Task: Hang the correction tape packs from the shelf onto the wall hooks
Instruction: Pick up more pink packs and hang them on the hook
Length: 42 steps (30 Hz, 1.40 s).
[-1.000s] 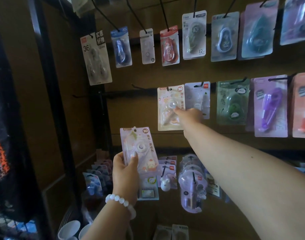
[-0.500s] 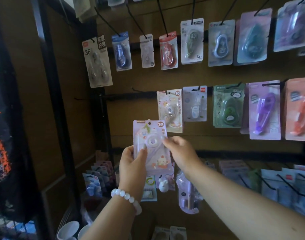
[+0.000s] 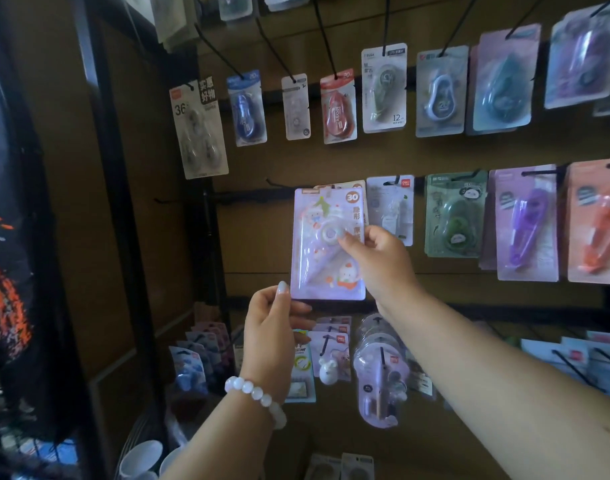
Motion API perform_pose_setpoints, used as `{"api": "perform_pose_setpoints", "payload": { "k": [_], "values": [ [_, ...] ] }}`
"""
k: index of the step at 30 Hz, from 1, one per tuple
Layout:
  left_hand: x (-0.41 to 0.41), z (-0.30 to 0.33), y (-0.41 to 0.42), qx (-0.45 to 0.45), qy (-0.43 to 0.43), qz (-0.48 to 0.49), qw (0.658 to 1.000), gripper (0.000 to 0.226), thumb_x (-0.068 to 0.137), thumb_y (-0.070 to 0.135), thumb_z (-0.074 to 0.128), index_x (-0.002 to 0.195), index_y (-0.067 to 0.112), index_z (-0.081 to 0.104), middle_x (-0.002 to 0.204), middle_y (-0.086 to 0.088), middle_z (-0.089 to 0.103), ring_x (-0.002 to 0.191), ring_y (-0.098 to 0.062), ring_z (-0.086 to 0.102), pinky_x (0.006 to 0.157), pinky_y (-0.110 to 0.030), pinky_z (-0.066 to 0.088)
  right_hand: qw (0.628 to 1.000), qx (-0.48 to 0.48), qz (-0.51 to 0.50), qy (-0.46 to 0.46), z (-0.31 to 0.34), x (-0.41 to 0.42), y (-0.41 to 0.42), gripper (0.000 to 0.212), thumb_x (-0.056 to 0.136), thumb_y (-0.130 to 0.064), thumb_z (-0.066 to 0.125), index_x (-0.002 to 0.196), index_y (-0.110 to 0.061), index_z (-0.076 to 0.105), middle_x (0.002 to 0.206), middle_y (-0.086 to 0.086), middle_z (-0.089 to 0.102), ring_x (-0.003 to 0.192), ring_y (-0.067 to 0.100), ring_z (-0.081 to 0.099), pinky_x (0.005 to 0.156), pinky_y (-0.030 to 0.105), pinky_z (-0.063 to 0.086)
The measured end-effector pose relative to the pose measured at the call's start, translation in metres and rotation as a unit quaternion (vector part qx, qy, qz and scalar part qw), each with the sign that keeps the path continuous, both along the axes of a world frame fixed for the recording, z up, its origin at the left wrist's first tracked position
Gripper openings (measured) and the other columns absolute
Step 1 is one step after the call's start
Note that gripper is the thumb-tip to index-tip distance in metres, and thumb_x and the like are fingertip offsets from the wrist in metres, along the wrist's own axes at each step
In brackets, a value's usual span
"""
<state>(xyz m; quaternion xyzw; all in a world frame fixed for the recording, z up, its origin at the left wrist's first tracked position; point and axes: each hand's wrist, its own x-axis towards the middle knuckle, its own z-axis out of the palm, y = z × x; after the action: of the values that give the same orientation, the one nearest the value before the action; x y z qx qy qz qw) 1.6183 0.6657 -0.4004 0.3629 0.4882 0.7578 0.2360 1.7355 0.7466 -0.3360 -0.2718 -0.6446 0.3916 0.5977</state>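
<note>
A pale lilac correction tape pack [image 3: 317,251] with cartoon art and a "30" badge is held upright in front of the middle hook row. My left hand [image 3: 270,327] pinches its bottom left corner. My right hand [image 3: 379,261] grips its right edge, thumb on the blister. Behind its top, a matching pack [image 3: 357,188] hangs on a hook, mostly hidden. An empty black hook [image 3: 279,184] sticks out just left of the pack's top.
Many other tape packs hang on black hooks in two rows, such as a red pack [image 3: 338,107] above and a green pack [image 3: 454,216] to the right. Lower hooks carry more packs [image 3: 379,372]. A black shelf post [image 3: 123,209] stands left; white cups [image 3: 141,459] below.
My right hand left the hung pack and took the right edge of the held pack. Both hands have raised it up to the middle hook row.
</note>
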Motion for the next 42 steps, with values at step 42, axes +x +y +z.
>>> {"api": "perform_pose_setpoints", "payload": {
  "k": [42],
  "values": [
    [-0.021,-0.068,0.026,-0.151,0.085,0.024,0.985,0.005,0.097,0.016,0.057,0.094,0.012,0.058,0.072,-0.008,0.065,0.052,-0.016,0.057,0.057,-0.030,0.047,0.973,-0.082,-0.202,-0.074,-0.028,-0.003,0.053,0.023,0.087,-0.033,0.060,0.075,-0.016,0.051,0.063,-0.005,0.049,0.057,0.016,0.047,0.053,0.027,0.034]
  ]
}}
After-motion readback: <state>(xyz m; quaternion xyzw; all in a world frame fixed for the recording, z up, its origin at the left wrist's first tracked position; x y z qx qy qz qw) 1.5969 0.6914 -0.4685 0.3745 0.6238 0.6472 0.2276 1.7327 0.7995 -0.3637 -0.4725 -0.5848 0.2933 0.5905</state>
